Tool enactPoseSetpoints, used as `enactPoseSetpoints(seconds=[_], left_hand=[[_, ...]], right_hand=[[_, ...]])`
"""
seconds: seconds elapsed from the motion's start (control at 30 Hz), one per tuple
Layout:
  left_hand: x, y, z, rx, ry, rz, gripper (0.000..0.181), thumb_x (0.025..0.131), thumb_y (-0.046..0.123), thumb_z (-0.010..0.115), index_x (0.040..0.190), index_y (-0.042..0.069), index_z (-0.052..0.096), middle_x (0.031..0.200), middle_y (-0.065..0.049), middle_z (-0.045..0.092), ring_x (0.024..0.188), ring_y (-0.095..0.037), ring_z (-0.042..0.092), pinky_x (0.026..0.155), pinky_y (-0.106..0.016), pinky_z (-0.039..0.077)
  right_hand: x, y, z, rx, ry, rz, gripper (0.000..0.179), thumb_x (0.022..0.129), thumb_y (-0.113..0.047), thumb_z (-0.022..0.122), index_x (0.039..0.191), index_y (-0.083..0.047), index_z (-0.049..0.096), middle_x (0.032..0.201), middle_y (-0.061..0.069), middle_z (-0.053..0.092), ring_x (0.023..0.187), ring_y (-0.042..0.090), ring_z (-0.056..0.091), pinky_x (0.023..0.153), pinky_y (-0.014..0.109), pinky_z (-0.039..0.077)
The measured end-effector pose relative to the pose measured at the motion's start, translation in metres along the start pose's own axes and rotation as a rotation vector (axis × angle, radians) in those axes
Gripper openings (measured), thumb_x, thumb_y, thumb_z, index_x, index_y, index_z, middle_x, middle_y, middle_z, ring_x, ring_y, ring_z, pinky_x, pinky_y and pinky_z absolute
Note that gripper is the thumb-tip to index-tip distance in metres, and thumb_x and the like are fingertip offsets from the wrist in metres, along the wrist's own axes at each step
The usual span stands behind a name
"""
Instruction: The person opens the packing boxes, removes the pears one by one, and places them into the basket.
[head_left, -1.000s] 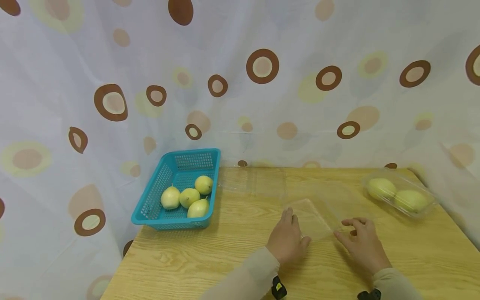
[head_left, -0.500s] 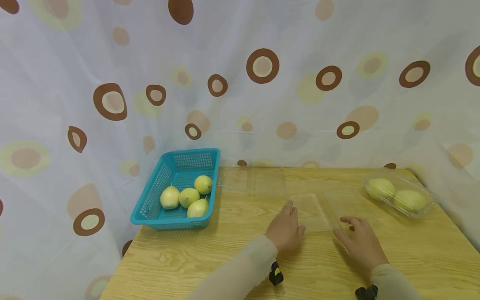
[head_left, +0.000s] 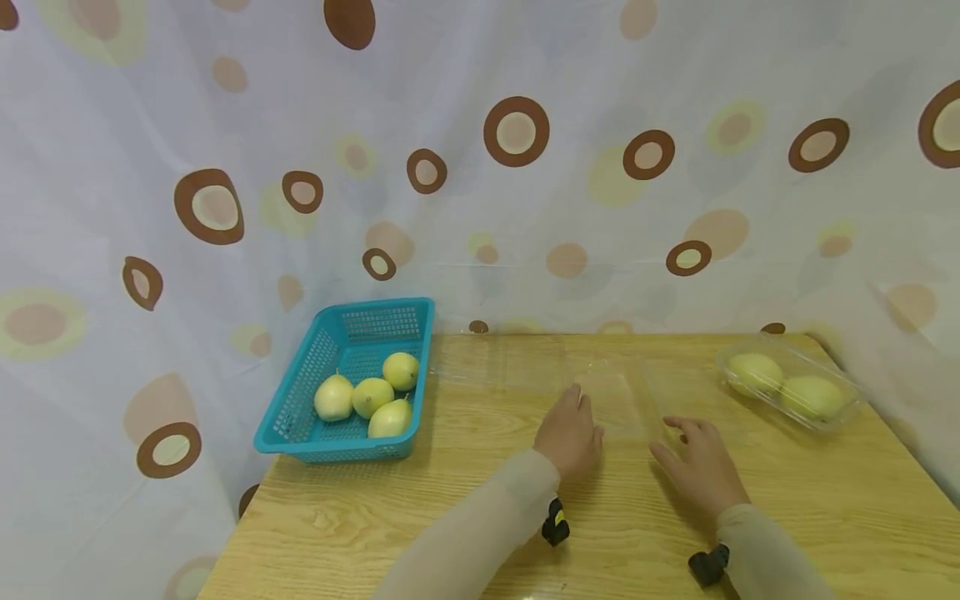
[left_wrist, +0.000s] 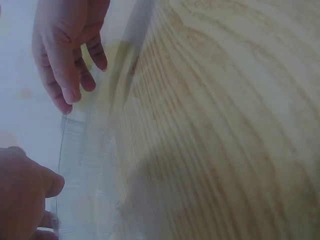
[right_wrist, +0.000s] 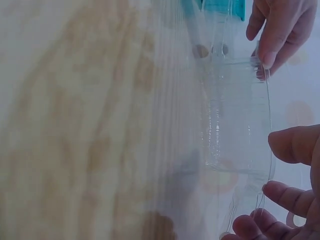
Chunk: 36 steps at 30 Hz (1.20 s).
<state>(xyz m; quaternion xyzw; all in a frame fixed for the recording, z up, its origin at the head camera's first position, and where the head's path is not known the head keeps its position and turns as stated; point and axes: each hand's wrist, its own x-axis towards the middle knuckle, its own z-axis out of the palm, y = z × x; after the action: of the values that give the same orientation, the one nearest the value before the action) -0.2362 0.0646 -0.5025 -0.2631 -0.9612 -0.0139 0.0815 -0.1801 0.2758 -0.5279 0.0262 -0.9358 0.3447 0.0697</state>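
Observation:
A clear, see-through plastic box (head_left: 611,408) lies opened out on the wooden table, its flat lid side toward the right. My left hand (head_left: 567,433) is at its near left corner; in the right wrist view that hand (right_wrist: 285,30) pinches the rim between thumb and fingers. My right hand (head_left: 701,471) is at the near right side, fingers loosely bent. In the right wrist view the right hand's (right_wrist: 295,190) fingertips lie along the edge of the clear box (right_wrist: 235,120), its thumb close to the rim. The plastic's outline is faint in the head view.
A blue perforated basket (head_left: 273,437) with several yellow-green pears (head_left: 372,397) stands at the left. Another clear box (head_left: 495,362) lies open at the back. At the right, a closed clear box (head_left: 847,400) contains two pears (head_left: 813,397). A patterned curtain (head_left: 570,208) hangs behind the table.
The clear box has slid away from me toward the back and straightened from its slant. Both hands have moved forward with it, the left hand slightly leftward.

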Motion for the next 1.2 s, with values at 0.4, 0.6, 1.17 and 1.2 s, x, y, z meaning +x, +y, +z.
enactPoseSetpoints(seconds=[0.4, 0.6, 1.17, 1.2], left_hand=[[0.037, -0.01, 0.007, 0.052, -0.079, -0.06, 0.043, 0.102, 0.039, 0.043, 0.131, 0.01, 0.054, 0.144, -0.007, 0.04, 0.137, -0.022, 0.034, 0.105, -0.032, 0.039], [0.048, -0.014, 0.009, 0.03, -0.108, -0.077, 0.041, 0.102, 0.04, 0.043, 0.127, 0.012, 0.056, 0.147, -0.008, 0.037, 0.139, -0.023, 0.031, 0.105, -0.034, 0.038], [0.07, -0.024, 0.01, -0.025, -0.153, -0.138, 0.044, 0.102, 0.039, 0.042, 0.136, 0.012, 0.05, 0.152, -0.007, 0.03, 0.139, -0.02, 0.03, 0.109, -0.041, 0.034], [0.072, -0.024, 0.01, -0.03, -0.153, -0.143, 0.045, 0.102, 0.039, 0.042, 0.137, 0.012, 0.049, 0.152, -0.007, 0.029, 0.139, -0.021, 0.029, 0.109, -0.041, 0.034]], right_hand=[[0.027, -0.004, 0.007, 0.008, -0.013, 0.003, 0.063, 0.096, -0.029, 0.059, 0.142, 0.006, 0.037, 0.14, 0.035, 0.029, 0.124, 0.053, 0.033, 0.096, 0.066, 0.034], [0.04, -0.005, 0.006, -0.018, -0.009, -0.005, 0.062, 0.094, -0.024, 0.061, 0.141, 0.009, 0.036, 0.141, 0.037, 0.027, 0.126, 0.055, 0.031, 0.099, 0.066, 0.032], [0.061, -0.013, 0.004, -0.007, -0.085, 0.04, 0.067, 0.095, -0.025, 0.059, 0.145, 0.008, 0.03, 0.149, 0.037, 0.015, 0.131, 0.057, 0.023, 0.101, 0.067, 0.028], [0.062, -0.012, 0.004, -0.007, -0.084, 0.044, 0.067, 0.095, -0.025, 0.059, 0.146, 0.008, 0.03, 0.149, 0.037, 0.015, 0.131, 0.056, 0.023, 0.101, 0.067, 0.028]])
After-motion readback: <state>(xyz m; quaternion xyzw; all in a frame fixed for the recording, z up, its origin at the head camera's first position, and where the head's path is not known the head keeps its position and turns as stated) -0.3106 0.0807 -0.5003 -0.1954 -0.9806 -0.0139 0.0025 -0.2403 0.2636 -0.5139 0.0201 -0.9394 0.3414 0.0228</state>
